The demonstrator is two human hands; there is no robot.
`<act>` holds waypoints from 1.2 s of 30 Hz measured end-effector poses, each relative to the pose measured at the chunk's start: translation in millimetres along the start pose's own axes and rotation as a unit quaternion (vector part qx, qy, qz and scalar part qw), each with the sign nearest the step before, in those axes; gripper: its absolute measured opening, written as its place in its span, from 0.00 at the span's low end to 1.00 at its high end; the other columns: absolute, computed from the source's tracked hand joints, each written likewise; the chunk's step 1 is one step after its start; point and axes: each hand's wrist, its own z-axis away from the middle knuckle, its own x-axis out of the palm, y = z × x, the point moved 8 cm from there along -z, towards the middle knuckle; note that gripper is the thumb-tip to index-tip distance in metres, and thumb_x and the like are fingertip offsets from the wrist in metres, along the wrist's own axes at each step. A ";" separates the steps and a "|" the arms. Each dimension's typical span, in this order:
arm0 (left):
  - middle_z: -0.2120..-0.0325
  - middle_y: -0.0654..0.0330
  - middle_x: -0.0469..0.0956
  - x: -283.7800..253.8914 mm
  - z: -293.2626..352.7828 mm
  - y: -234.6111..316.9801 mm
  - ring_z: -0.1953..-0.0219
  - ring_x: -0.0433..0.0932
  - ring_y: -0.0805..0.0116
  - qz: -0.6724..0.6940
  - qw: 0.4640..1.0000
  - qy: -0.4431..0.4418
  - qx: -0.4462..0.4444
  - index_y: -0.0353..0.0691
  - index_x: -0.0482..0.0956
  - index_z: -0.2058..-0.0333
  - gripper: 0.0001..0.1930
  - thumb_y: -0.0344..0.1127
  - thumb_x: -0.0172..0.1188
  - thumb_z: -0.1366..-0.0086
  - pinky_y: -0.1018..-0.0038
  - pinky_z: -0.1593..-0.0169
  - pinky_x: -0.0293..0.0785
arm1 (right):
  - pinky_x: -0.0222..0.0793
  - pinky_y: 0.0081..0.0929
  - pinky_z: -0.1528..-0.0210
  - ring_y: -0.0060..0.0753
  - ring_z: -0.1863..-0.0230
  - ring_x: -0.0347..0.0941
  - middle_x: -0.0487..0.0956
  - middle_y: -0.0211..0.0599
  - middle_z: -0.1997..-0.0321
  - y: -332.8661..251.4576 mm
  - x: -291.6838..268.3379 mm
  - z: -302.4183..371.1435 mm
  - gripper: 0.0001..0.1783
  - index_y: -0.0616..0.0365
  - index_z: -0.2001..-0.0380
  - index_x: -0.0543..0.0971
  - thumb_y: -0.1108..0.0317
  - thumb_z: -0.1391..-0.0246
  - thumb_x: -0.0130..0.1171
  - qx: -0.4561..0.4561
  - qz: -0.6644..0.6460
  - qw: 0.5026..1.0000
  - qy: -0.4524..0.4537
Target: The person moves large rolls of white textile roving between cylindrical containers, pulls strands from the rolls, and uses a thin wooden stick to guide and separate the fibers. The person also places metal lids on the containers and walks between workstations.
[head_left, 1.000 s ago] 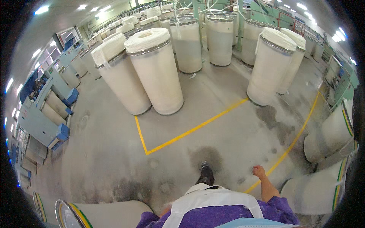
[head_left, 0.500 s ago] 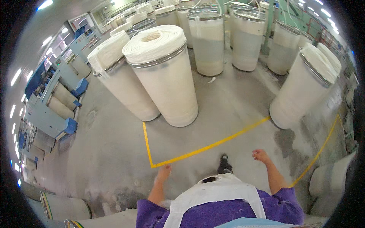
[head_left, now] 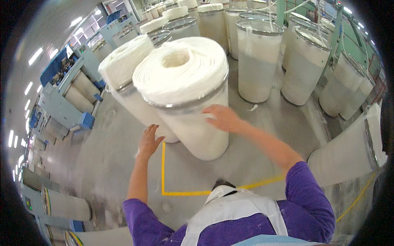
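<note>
A tall white sliver can (head_left: pixel 201 137) stands right in front of me, topped by a thick coil of white fibre sliver (head_left: pixel 201 78) that bulges over its metal rim. My right hand (head_left: pixel 225 118) is at the right side of this can, fingers apart; whether they touch the wall I cannot tell. Raised at the can's left, my left hand (head_left: pixel 150 141) has its fingers spread and holds nothing. Close behind on the left is a second full can (head_left: pixel 141 102), with its own sliver coil (head_left: pixel 125 61) leaning over the rim.
More cans (head_left: pixel 258 61) stand at the back right beside green machine posts (head_left: pixel 280 14). Another can (head_left: pixel 344 151) leans into view at my right. Light-blue machines (head_left: pixel 61 104) line the left. A yellow floor line (head_left: pixel 163 172) runs before my feet.
I have come closer to the full can. Both hands have risen and reached forward from beside my body toward it, the right one crossing to the can's right side.
</note>
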 end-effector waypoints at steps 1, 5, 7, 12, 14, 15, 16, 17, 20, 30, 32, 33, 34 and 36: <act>0.43 0.55 0.66 -8.0 -31.2 2.6 0.41 0.64 0.54 -0.022 0.999 0.019 0.018 0.42 0.68 0.45 0.29 0.46 0.63 0.42 0.64 0.41 0.64 | 0.67 0.38 0.47 0.43 0.47 0.70 0.76 0.43 0.54 -1.4 10.5 -34.0 0.17 0.56 0.56 0.77 0.60 0.45 0.55 -0.015 -0.034 0.999 -0.012; 0.52 0.57 0.71 -16.3 -118.6 -13.2 0.47 0.68 0.57 -0.109 0.991 0.014 0.078 0.40 0.71 0.57 0.25 0.47 0.68 0.48 0.63 0.47 0.67 | 0.72 0.41 0.57 0.48 0.62 0.75 0.78 0.47 0.65 -3.0 54.6 -114.9 0.09 0.59 0.68 0.78 0.67 0.51 0.54 -0.132 0.112 0.984 -0.050; 0.58 0.57 0.73 -12.9 -147.9 -25.4 0.50 0.69 0.56 -0.088 0.994 0.001 0.058 0.41 0.72 0.61 0.25 0.48 0.71 0.52 0.62 0.51 0.67 | 0.73 0.43 0.60 0.49 0.66 0.76 0.78 0.47 0.70 17.8 65.8 -127.3 0.09 0.59 0.70 0.78 0.66 0.52 0.54 -0.074 0.055 0.993 -0.071; 0.45 0.57 0.70 -16.0 -189.2 -35.5 0.43 0.67 0.54 -0.117 0.991 -0.045 0.052 0.43 0.70 0.46 0.50 0.60 0.76 0.69 0.59 0.43 0.64 | 0.73 0.43 0.59 0.49 0.63 0.77 0.79 0.46 0.68 39.1 72.8 -130.4 0.14 0.60 0.65 0.78 0.62 0.51 0.54 -0.091 0.044 0.994 -0.043; 0.46 0.58 0.71 -14.5 -198.3 -33.0 0.43 0.67 0.52 0.021 0.994 -0.099 0.051 0.43 0.71 0.48 0.50 0.56 0.79 0.74 0.57 0.44 0.64 | 0.72 0.41 0.54 0.48 0.60 0.77 0.79 0.44 0.67 39.1 76.4 -130.7 0.17 0.61 0.61 0.77 0.62 0.51 0.53 -0.127 0.075 0.989 -0.022; 0.46 0.59 0.71 -15.6 -199.9 -30.6 0.42 0.66 0.51 0.076 0.991 -0.096 0.047 0.44 0.72 0.48 0.50 0.55 0.79 0.74 0.56 0.44 0.64 | 0.71 0.41 0.52 0.47 0.59 0.77 0.79 0.43 0.66 43.1 86.3 -131.1 0.18 0.61 0.59 0.76 0.62 0.51 0.53 -0.126 0.093 0.986 -0.060; 0.46 0.58 0.71 -16.2 -200.7 -28.2 0.42 0.65 0.51 0.038 0.995 -0.076 0.047 0.44 0.72 0.48 0.49 0.54 0.79 0.74 0.56 0.43 0.64 | 0.69 0.40 0.49 0.47 0.58 0.77 0.80 0.43 0.65 48.3 95.9 -131.1 0.20 0.62 0.57 0.76 0.62 0.51 0.52 -0.126 0.111 0.981 -0.099; 0.46 0.58 0.71 -16.1 -198.5 -26.0 0.42 0.65 0.50 0.002 0.997 -0.056 0.044 0.44 0.72 0.48 0.49 0.54 0.79 0.74 0.56 0.43 0.63 | 0.70 0.39 0.49 0.47 0.58 0.77 0.80 0.42 0.65 47.9 93.1 -130.8 0.19 0.63 0.58 0.75 0.62 0.51 0.51 -0.160 0.120 0.978 -0.057; 0.45 0.54 0.69 -4.4 -190.5 -14.9 0.39 0.61 0.47 -0.047 0.997 -0.047 0.041 0.42 0.67 0.45 0.53 0.52 0.80 0.74 0.55 0.39 0.58 | 0.72 0.39 0.52 0.47 0.59 0.77 0.80 0.42 0.66 57.1 76.2 -121.8 0.18 0.63 0.60 0.76 0.63 0.51 0.51 -0.250 0.112 0.961 0.038; 0.52 0.52 0.75 75.8 -214.9 141.3 0.49 0.73 0.52 0.292 0.953 0.074 -0.025 0.40 0.73 0.50 0.39 0.48 0.77 0.63 0.59 0.44 0.61 | 0.71 0.42 0.66 0.45 0.67 0.77 0.78 0.39 0.74 245.6 -40.3 -102.6 0.17 0.55 0.72 0.76 0.57 0.62 0.67 -0.213 0.021 0.952 -0.220; 0.59 0.52 0.79 103.5 -234.5 184.7 0.57 0.76 0.50 0.059 0.992 -0.112 -0.004 0.40 0.77 0.56 0.29 0.47 0.73 0.56 0.61 0.54 0.71 | 0.69 0.40 0.61 0.42 0.64 0.76 0.78 0.36 0.73 291.4 -73.4 -105.8 0.16 0.54 0.73 0.76 0.57 0.62 0.68 -0.219 0.064 0.952 -0.204; 0.61 0.53 0.79 101.6 -244.5 215.3 0.59 0.77 0.51 0.056 0.995 -0.072 0.050 0.40 0.78 0.58 0.27 0.47 0.73 0.55 0.62 0.55 0.71 | 0.68 0.40 0.58 0.41 0.64 0.76 0.78 0.35 0.73 316.5 -85.4 -107.2 0.16 0.53 0.73 0.76 0.58 0.63 0.68 -0.200 0.114 0.951 -0.208; 0.64 0.54 0.80 94.6 -250.6 244.8 0.61 0.78 0.53 0.053 0.991 -0.018 0.119 0.40 0.79 0.60 0.24 0.46 0.72 0.54 0.63 0.56 0.72 | 0.67 0.38 0.54 0.39 0.62 0.75 0.78 0.33 0.73 341.9 -97.7 -107.4 0.16 0.52 0.74 0.77 0.58 0.65 0.69 -0.165 0.147 0.952 -0.213; 0.73 0.59 0.81 83.5 -258.1 280.6 0.70 0.80 0.57 0.072 0.978 0.049 0.192 0.40 0.80 0.69 0.18 0.46 0.71 0.53 0.63 0.62 0.74 | 0.64 0.36 0.49 0.36 0.59 0.74 0.79 0.30 0.71 382.0 -119.1 -107.1 0.17 0.51 0.73 0.79 0.58 0.68 0.71 -0.111 0.196 0.950 -0.216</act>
